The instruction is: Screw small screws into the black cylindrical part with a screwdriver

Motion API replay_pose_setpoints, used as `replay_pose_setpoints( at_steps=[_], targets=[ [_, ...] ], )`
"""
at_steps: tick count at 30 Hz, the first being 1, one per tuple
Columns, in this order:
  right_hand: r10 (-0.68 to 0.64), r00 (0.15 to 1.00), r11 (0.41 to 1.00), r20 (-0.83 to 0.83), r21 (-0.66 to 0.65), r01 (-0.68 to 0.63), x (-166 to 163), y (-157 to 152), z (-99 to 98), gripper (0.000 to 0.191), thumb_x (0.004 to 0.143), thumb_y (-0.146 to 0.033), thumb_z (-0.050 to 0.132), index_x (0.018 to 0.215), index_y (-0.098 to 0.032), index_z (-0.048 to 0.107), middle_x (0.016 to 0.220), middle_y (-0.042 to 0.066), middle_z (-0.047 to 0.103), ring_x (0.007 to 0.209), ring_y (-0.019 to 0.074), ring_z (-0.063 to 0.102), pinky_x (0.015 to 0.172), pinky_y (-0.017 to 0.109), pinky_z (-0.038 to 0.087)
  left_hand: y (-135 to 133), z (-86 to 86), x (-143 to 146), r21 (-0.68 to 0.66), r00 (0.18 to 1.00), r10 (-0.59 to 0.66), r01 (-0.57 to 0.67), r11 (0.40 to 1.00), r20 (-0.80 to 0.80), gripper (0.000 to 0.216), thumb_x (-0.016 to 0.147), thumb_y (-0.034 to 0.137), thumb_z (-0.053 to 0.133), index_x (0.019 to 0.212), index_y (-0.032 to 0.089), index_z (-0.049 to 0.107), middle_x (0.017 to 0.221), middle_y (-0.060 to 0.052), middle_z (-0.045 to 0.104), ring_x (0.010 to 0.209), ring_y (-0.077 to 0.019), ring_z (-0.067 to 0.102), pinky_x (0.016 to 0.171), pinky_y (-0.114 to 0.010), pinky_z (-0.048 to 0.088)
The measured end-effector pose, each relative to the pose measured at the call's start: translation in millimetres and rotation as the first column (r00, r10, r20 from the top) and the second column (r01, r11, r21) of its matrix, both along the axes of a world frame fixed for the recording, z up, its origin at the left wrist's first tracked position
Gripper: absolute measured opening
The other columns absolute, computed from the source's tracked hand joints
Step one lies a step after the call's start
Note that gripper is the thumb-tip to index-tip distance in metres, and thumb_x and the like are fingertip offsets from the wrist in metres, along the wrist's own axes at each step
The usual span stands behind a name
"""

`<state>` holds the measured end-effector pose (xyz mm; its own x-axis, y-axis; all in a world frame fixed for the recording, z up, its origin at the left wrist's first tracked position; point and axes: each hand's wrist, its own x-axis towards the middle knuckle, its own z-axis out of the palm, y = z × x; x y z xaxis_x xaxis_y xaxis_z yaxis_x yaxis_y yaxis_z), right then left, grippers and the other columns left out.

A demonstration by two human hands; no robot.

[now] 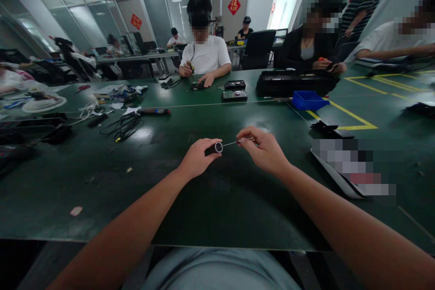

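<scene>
My left hand [197, 158] is closed around a small black cylinder [215, 148] with a light ring at its end, held just above the green table [163, 190]. My right hand [263, 149] pinches a thin metal tool [234, 143]. The tool's slim shaft points left and its tip meets the cylinder's ringed end. Both hands hover over the middle of the table, close together. What sort of tool it is I cannot make out.
A screwdriver [153, 111] and black cables [124, 126] lie at the left. Hard drives [234, 95], a black case [295, 82] and a blue bin [307, 99] lie further back. A flat sheet [340, 176] lies at the right. Other people sit across the table.
</scene>
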<state>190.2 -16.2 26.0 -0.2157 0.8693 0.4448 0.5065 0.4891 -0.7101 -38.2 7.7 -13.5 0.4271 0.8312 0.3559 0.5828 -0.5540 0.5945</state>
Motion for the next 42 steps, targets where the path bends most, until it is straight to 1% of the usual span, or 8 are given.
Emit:
replay_pose_setpoints(
  at_steps=[5,11,15,21,27,31,36,42],
  targets=[
    [-0.070,0.998,0.995,0.004,-0.069,0.070,-2.2,0.3,0.1,0.033,0.099,-0.040,0.041,0.088,-0.020,0.065,0.067,0.001,0.067,0.062,0.0164,0.063,0.062,0.031,0.046,0.0,-0.4,0.1,0.013,1.000,-0.006,0.006,1.000,0.007,0.040,0.085,0.023,0.072,0.124,0.026,0.063,0.117,-0.003,0.067,0.110,-0.0208,0.059,0.100,-0.039,0.045],
    [-0.019,0.998,0.999,0.054,-0.035,0.021,0.5,1.3,-2.3,0.028,0.098,-0.030,0.041,0.112,-0.020,0.063,0.075,0.003,0.069,0.071,0.0180,0.067,0.068,0.032,0.048,-0.4,-0.3,0.1,-0.001,1.000,-0.008,0.008,1.000,-0.006,0.040,0.085,0.023,0.071,0.124,0.026,0.063,0.117,-0.003,0.067,0.110,-0.0211,0.059,0.101,-0.039,0.045],
    [-0.007,0.999,0.999,0.048,-0.036,0.009,0.1,-0.4,-1.5,0.025,0.096,-0.027,0.044,0.110,-0.021,0.064,0.081,0.003,0.071,0.074,0.0182,0.067,0.068,0.031,0.046,-0.5,-0.3,0.0,-0.007,1.000,-0.006,0.006,1.000,-0.008,0.040,0.085,0.024,0.070,0.125,0.027,0.063,0.118,-0.003,0.066,0.112,-0.0219,0.059,0.101,-0.041,0.045],
    [-0.064,0.992,0.995,0.106,-0.069,0.071,-1.0,0.3,3.1,0.034,0.100,-0.039,0.038,0.093,-0.021,0.066,0.074,0.003,0.068,0.063,0.0172,0.060,0.060,0.031,0.040,-0.6,1.6,-1.2,-0.023,1.000,0.003,-0.003,1.000,0.005,0.040,0.086,0.024,0.070,0.125,0.026,0.062,0.119,-0.004,0.066,0.112,-0.0222,0.059,0.102,-0.042,0.045],
    [-0.026,0.994,0.999,0.107,-0.042,0.031,-2.8,-1.2,2.9,0.027,0.095,-0.031,0.046,0.119,-0.021,0.056,0.083,0.004,0.070,0.067,0.0190,0.060,0.062,0.032,0.041,0.5,-0.2,-1.3,-0.033,1.000,0.022,-0.021,0.999,0.022,0.041,0.086,0.023,0.069,0.126,0.026,0.062,0.121,-0.004,0.065,0.114,-0.0217,0.059,0.103,-0.041,0.044],
    [-0.030,0.997,0.999,0.065,-0.035,0.032,-5.1,-3.4,2.7,0.021,0.094,-0.029,0.048,0.112,-0.022,0.055,0.086,0.005,0.069,0.073,0.0197,0.060,0.065,0.032,0.042,1.3,-1.0,-1.6,-0.035,0.999,0.031,-0.030,0.999,0.039,0.041,0.085,0.023,0.070,0.125,0.026,0.062,0.122,-0.004,0.065,0.115,-0.0212,0.059,0.105,-0.040,0.043],
    [-0.059,0.996,0.994,0.065,-0.083,0.064,-4.8,-2.7,4.1,0.022,0.097,-0.034,0.041,0.104,-0.022,0.059,0.079,0.003,0.067,0.067,0.0186,0.059,0.062,0.032,0.040,0.4,0.4,-0.9,-0.036,1.000,0.010,-0.009,0.999,0.028,0.040,0.085,0.024,0.070,0.125,0.026,0.062,0.119,-0.004,0.066,0.111,-0.0215,0.060,0.101,-0.040,0.045],
    [-0.058,0.995,0.995,-0.081,-0.087,0.051,-3.3,0.6,-2.3,0.019,0.090,-0.032,0.054,0.106,-0.022,0.056,0.084,0.004,0.070,0.076,0.0205,0.065,0.066,0.034,0.047,0.0,1.6,0.0,-0.040,1.000,0.002,-0.002,0.999,0.005,0.039,0.085,0.022,0.070,0.123,0.026,0.063,0.117,-0.004,0.066,0.109,-0.0213,0.060,0.100,-0.040,0.046]
  ],
)
